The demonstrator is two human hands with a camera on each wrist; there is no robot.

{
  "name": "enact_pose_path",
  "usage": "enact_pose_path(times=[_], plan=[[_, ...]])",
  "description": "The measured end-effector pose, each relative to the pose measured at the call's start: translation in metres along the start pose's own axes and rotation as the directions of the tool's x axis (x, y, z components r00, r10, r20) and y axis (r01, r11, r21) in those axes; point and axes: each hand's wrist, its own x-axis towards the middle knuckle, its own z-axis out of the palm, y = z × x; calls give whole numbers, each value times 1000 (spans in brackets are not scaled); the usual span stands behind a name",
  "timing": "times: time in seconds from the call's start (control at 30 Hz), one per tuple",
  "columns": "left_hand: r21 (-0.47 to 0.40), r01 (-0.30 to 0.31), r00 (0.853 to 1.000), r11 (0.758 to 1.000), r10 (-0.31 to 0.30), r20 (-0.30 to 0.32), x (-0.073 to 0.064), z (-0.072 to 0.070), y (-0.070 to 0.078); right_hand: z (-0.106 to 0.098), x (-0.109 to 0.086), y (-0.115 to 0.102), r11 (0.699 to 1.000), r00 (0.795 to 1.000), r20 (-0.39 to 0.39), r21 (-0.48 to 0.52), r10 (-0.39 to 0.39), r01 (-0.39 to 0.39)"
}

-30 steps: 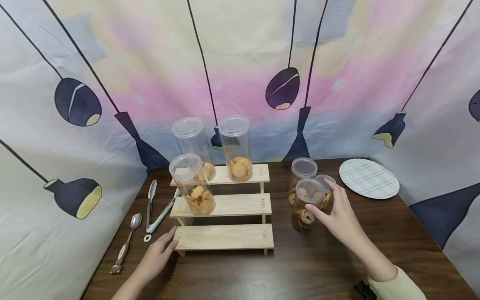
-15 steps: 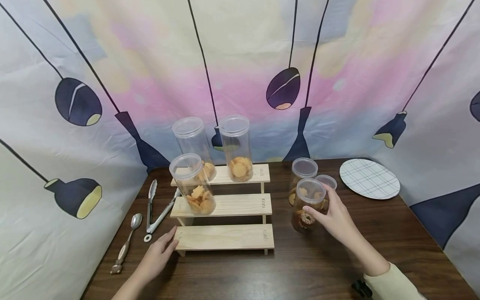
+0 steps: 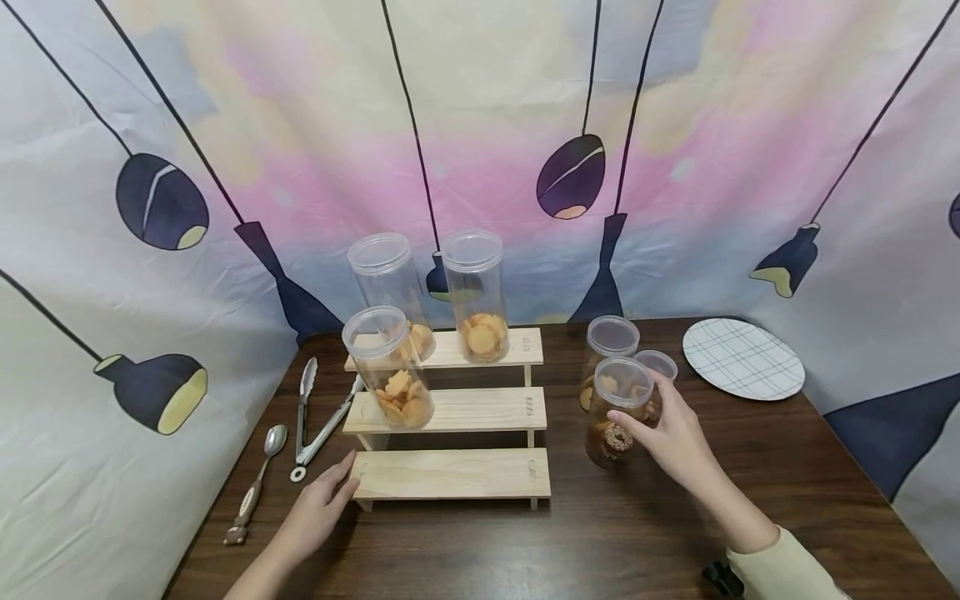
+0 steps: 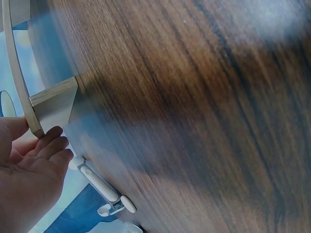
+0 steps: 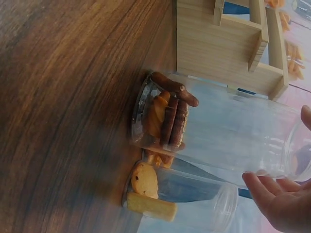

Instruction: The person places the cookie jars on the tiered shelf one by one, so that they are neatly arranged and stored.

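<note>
In the head view, my left hand (image 3: 315, 504) pinches the left end of the lowest step of a three-tier wooden display stand (image 3: 450, 475); the left wrist view has the thumb on one side of the board (image 4: 20, 82) and the fingers on the other. My right hand (image 3: 678, 437) holds a clear lidded jar (image 3: 611, 437) with dark brown ring cookies low inside, thumb and fingers either side near its top. The right wrist view shows this jar (image 5: 218, 124) standing on the table. Close behind it are another cookie jar (image 3: 612, 337) and a smaller jar (image 3: 658, 364).
Two cookie jars (image 3: 480, 325) stand on the top step, and one jar (image 3: 397, 383) on the left of the middle step. Left of the stand lie metal tongs (image 3: 322, 433) and a spoon (image 3: 255, 492). A round checked plate (image 3: 742, 358) lies at the back right of the table.
My right hand has come in closer, its fingers moving from above the small jar down around the ring-cookie jar. The left hand has stayed on the stand.
</note>
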Motion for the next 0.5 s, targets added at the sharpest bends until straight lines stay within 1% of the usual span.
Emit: enact_pose_path(times=[0.17,0.3,0.4,0.5], plan=[[-2,3,1000,1000,-3,7,1,0,-1,-4,0,-5,1000,1000,-11,1,6,-6],[0,3,1000,1000,-3,7,1,0,0,-9,2,-11,1000,1000,-21,-3,-3,3],[0,5,1000,1000,-5,7,1,0,0,-13,5,-16,999,998,-40,-23,-39,38],[-2,12,1000,1000,-12,12,1,-1,-1,-16,7,-21,995,994,-61,-40,-92,90]])
